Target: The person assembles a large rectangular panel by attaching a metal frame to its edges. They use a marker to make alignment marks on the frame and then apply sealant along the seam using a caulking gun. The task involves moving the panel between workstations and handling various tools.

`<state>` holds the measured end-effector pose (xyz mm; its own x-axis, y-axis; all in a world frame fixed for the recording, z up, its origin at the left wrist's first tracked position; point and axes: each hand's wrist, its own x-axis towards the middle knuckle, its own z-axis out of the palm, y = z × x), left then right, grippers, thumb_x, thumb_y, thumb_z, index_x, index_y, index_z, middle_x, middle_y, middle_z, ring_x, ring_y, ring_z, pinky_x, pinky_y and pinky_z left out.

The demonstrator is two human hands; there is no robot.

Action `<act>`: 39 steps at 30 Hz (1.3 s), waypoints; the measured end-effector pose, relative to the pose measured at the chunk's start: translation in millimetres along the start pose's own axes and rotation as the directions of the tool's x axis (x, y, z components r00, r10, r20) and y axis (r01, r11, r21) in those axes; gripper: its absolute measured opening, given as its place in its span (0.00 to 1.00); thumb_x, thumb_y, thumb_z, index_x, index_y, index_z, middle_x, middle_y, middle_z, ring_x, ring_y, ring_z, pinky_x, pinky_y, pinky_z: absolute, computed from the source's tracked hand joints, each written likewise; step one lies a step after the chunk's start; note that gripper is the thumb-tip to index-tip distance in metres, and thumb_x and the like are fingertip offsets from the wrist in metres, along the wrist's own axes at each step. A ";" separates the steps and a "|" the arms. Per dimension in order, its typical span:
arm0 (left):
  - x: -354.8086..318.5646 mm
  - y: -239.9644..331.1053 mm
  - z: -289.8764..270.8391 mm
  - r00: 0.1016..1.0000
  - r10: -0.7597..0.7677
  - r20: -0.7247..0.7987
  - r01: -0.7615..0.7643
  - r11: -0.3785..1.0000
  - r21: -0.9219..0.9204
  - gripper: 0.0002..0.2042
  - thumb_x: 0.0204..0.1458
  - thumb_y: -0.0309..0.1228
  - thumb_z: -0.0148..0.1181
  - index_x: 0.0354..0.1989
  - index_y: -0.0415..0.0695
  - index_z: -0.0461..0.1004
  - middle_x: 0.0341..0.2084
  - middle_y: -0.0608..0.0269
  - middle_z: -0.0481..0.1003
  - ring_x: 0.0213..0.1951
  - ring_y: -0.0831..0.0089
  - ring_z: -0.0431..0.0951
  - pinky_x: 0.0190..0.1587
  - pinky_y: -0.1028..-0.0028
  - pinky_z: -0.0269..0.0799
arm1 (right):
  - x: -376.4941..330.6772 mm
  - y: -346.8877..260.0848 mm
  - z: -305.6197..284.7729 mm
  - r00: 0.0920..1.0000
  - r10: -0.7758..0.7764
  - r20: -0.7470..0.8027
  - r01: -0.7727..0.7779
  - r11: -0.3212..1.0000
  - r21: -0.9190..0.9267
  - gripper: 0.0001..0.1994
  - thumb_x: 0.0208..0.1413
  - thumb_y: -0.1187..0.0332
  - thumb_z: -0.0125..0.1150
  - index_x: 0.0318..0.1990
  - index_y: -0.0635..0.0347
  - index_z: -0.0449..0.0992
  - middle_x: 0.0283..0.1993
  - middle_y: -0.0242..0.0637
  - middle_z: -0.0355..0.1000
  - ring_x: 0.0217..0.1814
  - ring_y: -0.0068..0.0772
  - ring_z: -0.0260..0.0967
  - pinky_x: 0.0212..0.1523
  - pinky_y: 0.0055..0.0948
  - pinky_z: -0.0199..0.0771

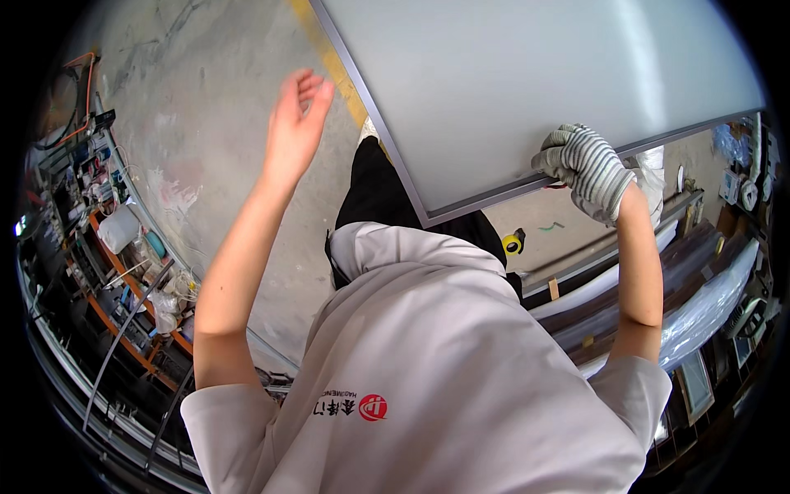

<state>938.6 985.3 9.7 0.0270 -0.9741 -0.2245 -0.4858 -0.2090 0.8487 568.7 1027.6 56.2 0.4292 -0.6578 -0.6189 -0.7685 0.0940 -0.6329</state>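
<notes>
A large grey panel [510,90] with a dark metal frame reaches from just in front of my waist to the top of the view. My right hand [588,169] wears a grey-and-white striped glove. It rests over the panel's near edge, fingers curled closed. What lies inside them is hidden, though a bit of red shows below the frame beside the fingers. My left hand [298,123], bare and slightly blurred, hovers to the left of the panel without touching it. Its fingers are loosely bent, the thumb apart, and nothing is in it.
Yellow tape [513,243] in a roll appears beside my leg. Long wrapped profiles [708,305] lie to the right. On the left stands a cluttered orange-framed rack [132,280] with a white container [119,228]. A yellow line [333,62] marks the concrete floor [197,107].
</notes>
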 end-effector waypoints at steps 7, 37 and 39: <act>101.1 -2.9 50.8 0.954 -0.190 -0.234 0.215 0.973 0.086 0.28 0.53 0.44 0.53 0.46 0.24 0.60 0.41 0.42 0.71 0.45 0.57 0.72 0.48 0.66 0.66 | 24.4 -12.1 32.5 0.883 -0.465 0.070 0.456 0.811 -0.365 0.10 0.40 0.77 0.56 0.31 0.53 0.78 0.34 0.31 0.72 0.39 0.36 0.68 0.41 0.30 0.69; 104.2 -25.2 71.0 0.889 0.164 -0.427 -0.019 0.946 0.324 0.20 0.53 0.35 0.49 0.40 0.25 0.64 0.37 0.28 0.69 0.43 0.40 0.70 0.48 0.57 0.64 | 39.3 -49.0 91.1 0.953 -0.298 -0.063 0.272 0.925 -0.265 0.08 0.50 0.62 0.54 0.31 0.52 0.78 0.32 0.35 0.72 0.38 0.40 0.69 0.42 0.37 0.70; 101.7 -15.7 69.5 0.916 0.073 -0.394 0.037 0.963 0.265 0.21 0.53 0.35 0.49 0.43 0.24 0.64 0.39 0.28 0.68 0.45 0.40 0.70 0.51 0.57 0.63 | 38.2 -53.3 92.5 0.941 -0.334 -0.062 0.287 0.880 -0.377 0.08 0.49 0.62 0.55 0.31 0.52 0.78 0.32 0.34 0.72 0.38 0.39 0.69 0.42 0.36 0.69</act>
<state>888.3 895.5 -59.7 0.3334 -0.9417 0.0450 -0.6987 -0.2147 0.6824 670.0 1066.5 23.3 0.6308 -0.6964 -0.3422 -0.7323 -0.3884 -0.5594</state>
